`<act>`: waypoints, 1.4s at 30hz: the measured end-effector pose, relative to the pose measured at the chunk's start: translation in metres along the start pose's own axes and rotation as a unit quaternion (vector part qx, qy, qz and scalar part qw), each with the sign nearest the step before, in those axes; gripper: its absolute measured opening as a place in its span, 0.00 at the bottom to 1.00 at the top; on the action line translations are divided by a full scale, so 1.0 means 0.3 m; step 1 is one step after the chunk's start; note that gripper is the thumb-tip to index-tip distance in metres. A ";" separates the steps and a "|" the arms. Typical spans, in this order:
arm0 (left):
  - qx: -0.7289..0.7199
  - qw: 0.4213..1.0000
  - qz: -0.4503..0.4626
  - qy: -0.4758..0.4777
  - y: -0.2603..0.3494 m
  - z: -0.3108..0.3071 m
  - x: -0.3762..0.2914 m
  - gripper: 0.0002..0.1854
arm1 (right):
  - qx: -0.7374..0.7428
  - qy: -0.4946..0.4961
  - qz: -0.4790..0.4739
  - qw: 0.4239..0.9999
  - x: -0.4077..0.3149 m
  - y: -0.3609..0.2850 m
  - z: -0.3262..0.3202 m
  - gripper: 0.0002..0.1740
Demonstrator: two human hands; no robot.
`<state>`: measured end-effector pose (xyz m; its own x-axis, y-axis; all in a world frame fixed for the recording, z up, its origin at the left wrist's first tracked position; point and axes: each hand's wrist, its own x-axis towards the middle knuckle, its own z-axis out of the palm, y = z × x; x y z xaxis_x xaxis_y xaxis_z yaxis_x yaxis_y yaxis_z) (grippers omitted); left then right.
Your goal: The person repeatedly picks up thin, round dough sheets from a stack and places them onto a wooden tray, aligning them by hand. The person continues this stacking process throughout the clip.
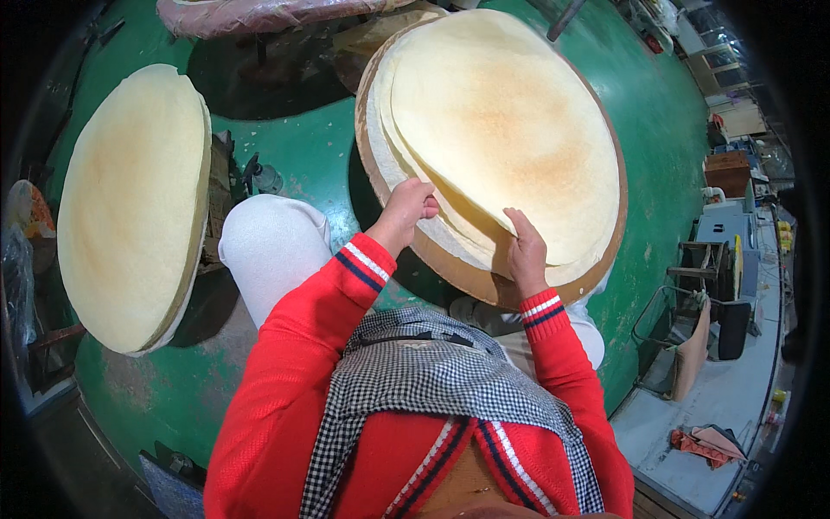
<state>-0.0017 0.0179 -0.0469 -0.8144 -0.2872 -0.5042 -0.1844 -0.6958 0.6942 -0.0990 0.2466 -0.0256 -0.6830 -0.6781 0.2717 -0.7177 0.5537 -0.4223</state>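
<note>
A stack of large, thin, pale-yellow round sheets, like flatbread or pancakes [493, 130], rests on a round brown board [467, 285]. Browned patches mark the top sheet. Its near-left edge is raised, leaving a dark gap above the layers below. My left hand [407, 211] has its fingers curled and appears to pinch that edge. Farther right along the same edge, my right hand [526, 253] grips the sheet with the thumb on top, its other fingers partly hidden. A whitish, cloth-like layer [389, 162] shows between the stack and the board.
Another stack of round sheets [136, 214] stands to my left on a support, beside a clear spray bottle [267, 178]. A pink-wrapped round rim [279, 16] is ahead. Green floor [655, 168] extends rightward to a folding chair [690, 350] and a stool [703, 259].
</note>
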 end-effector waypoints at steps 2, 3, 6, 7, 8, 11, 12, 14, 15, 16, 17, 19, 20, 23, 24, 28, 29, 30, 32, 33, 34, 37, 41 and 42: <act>-0.017 1.000 0.016 -0.019 0.002 0.021 -0.010 0.10 | 0.019 -0.004 0.004 1.000 0.042 -0.039 0.009 0.23; -0.041 0.998 0.022 -0.038 0.003 0.030 -0.017 0.11 | 0.033 -0.006 0.010 0.999 0.065 -0.064 0.016 0.23; -0.082 0.991 0.000 -0.102 0.008 0.052 -0.038 0.14 | 0.038 -0.036 0.026 0.998 0.117 -0.136 0.043 0.21; -0.091 0.988 -0.014 -0.124 0.011 0.055 -0.042 0.16 | 0.031 -0.052 0.041 0.997 0.123 -0.154 0.056 0.20; -0.125 0.980 -0.008 -0.152 0.014 0.056 -0.043 0.16 | 0.022 -0.050 0.008 0.998 0.122 -0.167 0.071 0.19; -0.136 0.977 0.037 -0.163 0.020 0.048 -0.036 0.16 | -0.002 0.021 -0.059 0.998 0.091 -0.173 0.121 0.19; -0.126 0.980 0.040 -0.147 0.018 0.044 -0.031 0.16 | -0.004 0.005 -0.056 0.998 0.094 -0.162 0.129 0.18; -0.080 0.991 0.028 -0.101 0.011 0.038 -0.019 0.19 | -0.014 -0.003 -0.102 0.995 0.142 -0.131 0.096 0.16; -0.053 0.996 0.023 -0.064 0.004 0.038 -0.015 0.20 | 0.035 -0.087 -0.013 0.996 0.172 -0.115 0.042 0.11; -0.060 0.997 0.029 -0.043 -0.002 0.039 -0.011 0.21 | -0.063 -0.199 0.013 0.978 0.272 -0.090 -0.018 0.07; -0.061 0.998 0.033 -0.001 -0.010 0.042 -0.009 0.23 | -0.184 -0.229 -0.016 0.956 0.369 -0.068 -0.120 0.11; -0.034 0.996 0.056 0.053 -0.014 0.044 -0.005 0.25 | -0.177 -0.115 -0.045 0.976 0.572 -0.051 -0.378 0.14; -0.010 0.995 0.077 0.068 -0.013 0.046 -0.004 0.26 | -0.236 -0.135 0.107 0.956 0.666 -0.058 -0.557 0.15; -0.039 0.988 0.114 0.098 0.011 0.044 -0.006 0.27 | 0.144 -0.037 0.043 0.988 0.765 -0.112 -0.886 0.16; -0.059 0.986 0.128 0.094 0.022 0.043 -0.007 0.27 | 0.241 -0.034 0.034 0.969 0.742 -0.127 -0.953 0.17; -0.012 0.990 0.066 0.121 0.054 0.038 -0.015 0.27 | -0.075 0.080 -0.101 0.989 0.540 -0.127 -0.835 0.16; 0.002 0.991 0.064 0.117 0.053 0.036 -0.018 0.27 | -0.104 0.088 -0.078 0.988 0.459 -0.107 -0.725 0.17; 0.010 0.991 0.062 0.122 0.048 0.035 -0.019 0.28 | -0.162 0.063 -0.001 0.985 0.379 -0.090 -0.616 0.19; 0.005 0.994 0.038 0.103 0.031 0.028 -0.017 0.24 | -0.096 0.078 -0.047 0.991 0.245 -0.051 -0.366 0.22; 0.003 0.995 0.031 0.091 0.021 0.025 -0.014 0.23 | -0.098 0.021 0.047 0.994 0.182 -0.035 -0.261 0.24; 0.011 0.998 0.004 0.069 0.014 0.016 -0.008 0.21 | -0.072 0.009 0.064 0.995 0.127 -0.024 -0.166 0.24; 0.027 0.999 -0.027 -0.003 -0.004 -0.004 0.011 0.16 | -0.083 -0.001 -0.010 0.997 0.025 0.002 -0.015 0.23; -0.037 0.999 0.016 -0.022 -0.029 0.017 0.009 0.13 | -0.029 -0.017 0.003 0.999 0.021 0.027 -0.012 0.24; -0.063 0.997 0.026 -0.018 -0.036 0.033 0.000 0.13 | -0.020 -0.008 0.004 1.000 0.030 0.024 -0.020 0.24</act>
<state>-0.0050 0.0319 -0.0494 -0.8410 -0.3029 -0.4482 -0.0717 -0.7589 0.6472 -0.1111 0.2473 -0.0211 -0.6871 -0.6803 0.2550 -0.7170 0.5783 -0.3893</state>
